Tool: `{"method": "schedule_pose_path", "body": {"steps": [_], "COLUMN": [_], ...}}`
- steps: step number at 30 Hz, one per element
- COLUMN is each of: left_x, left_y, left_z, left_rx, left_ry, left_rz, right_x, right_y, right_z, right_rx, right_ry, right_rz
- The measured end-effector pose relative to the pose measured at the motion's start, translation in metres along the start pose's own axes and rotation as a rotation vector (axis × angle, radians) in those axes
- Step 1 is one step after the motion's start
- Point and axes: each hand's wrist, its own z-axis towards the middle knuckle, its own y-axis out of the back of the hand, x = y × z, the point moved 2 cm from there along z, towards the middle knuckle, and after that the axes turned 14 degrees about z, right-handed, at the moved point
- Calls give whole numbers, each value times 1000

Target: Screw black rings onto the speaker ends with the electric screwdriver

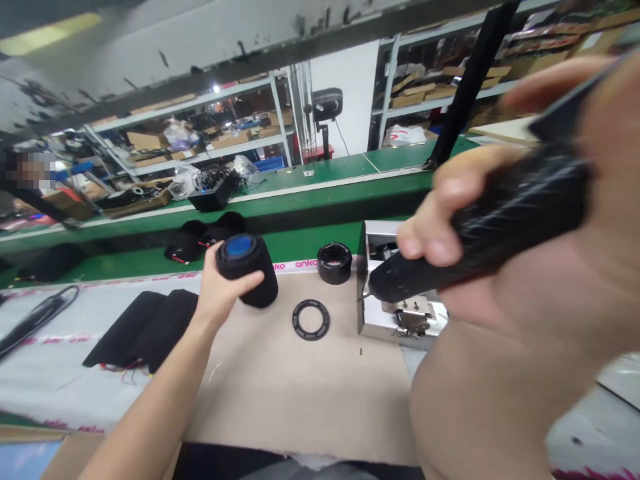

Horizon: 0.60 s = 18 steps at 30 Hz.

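Note:
My left hand (223,287) is wrapped round a black cylindrical speaker (260,280) with a blue disc at its top end, standing on the brown board. Close to the camera, my right hand (480,220) grips a black electric screwdriver (520,207) that points down and left. The screwdriver's nose is over the silver screw feeder (383,320); its tip is near the feeder's front edge, and I cannot tell whether a screw is on it. Between the hands lie a flat black ring (311,320) and a thicker black ring-shaped part (335,263). A small screw (361,351) rests on the board.
Brown board (300,407) covers the near worktop. Black fabric-covered pieces (145,327) with thin wires lie at left, beside a black cable (40,320). Round black items (205,237) sit behind the speaker. A green ledge (340,177) runs across the back, before loaded shelves.

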Motion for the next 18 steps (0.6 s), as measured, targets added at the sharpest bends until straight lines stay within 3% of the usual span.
{"method": "schedule_pose_path", "body": {"steps": [2, 7, 10, 14, 18], "left_x": [12, 29, 29, 26, 25], "left_y": [18, 27, 26, 29, 34], "left_z": [-41, -115, -130, -133, -134], "left_rx": [67, 164, 247, 354, 339], "left_ry": [35, 85, 104, 66, 60], "left_rz": [66, 18, -53, -158, -158], "right_x": [-14, -43, -57, -88, -112], "right_y": [-18, -33, -26, -8, 10], "right_z": [-5, -14, -19, -48, -87], "right_rx": [-31, 154, 212, 270, 204], "right_ry": [54, -154, -392, -788, -912], "right_rz": [6, -148, -351, -823, -1039]}}
